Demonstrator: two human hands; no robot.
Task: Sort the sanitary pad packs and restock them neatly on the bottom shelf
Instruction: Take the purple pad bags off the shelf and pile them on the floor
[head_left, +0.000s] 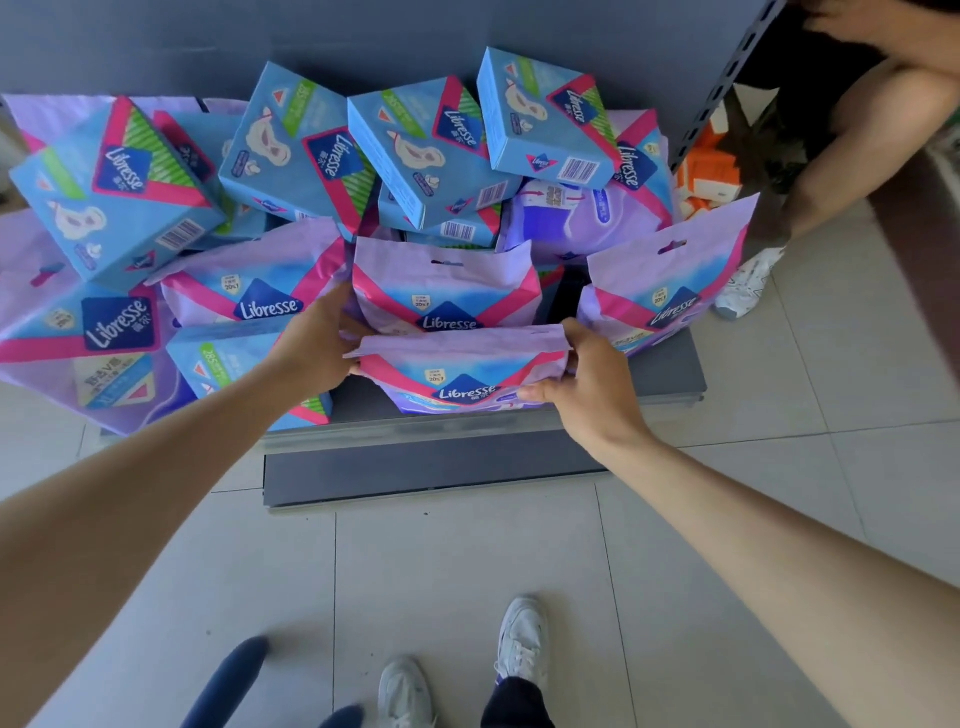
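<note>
A purple Libresse pad pack (460, 371) stands upright at the front of the grey bottom shelf (670, 371). My left hand (317, 348) grips its left top corner and my right hand (587, 379) grips its right side. Directly behind it stands a second purple pack (447, 286), and a third purple pack (670, 280) leans at the right. Several blue Libresse boxes (431, 140) lie jumbled in a heap at the back and left, mixed with more purple packs (249, 286).
Another person's legs (852, 135) and white shoe (748, 283) are at the right, beside the perforated shelf upright (727, 83). Orange-and-white boxes (709, 176) lie behind it. My own white shoes (522, 642) stand on the tiled floor before the shelf's plinth (431, 473).
</note>
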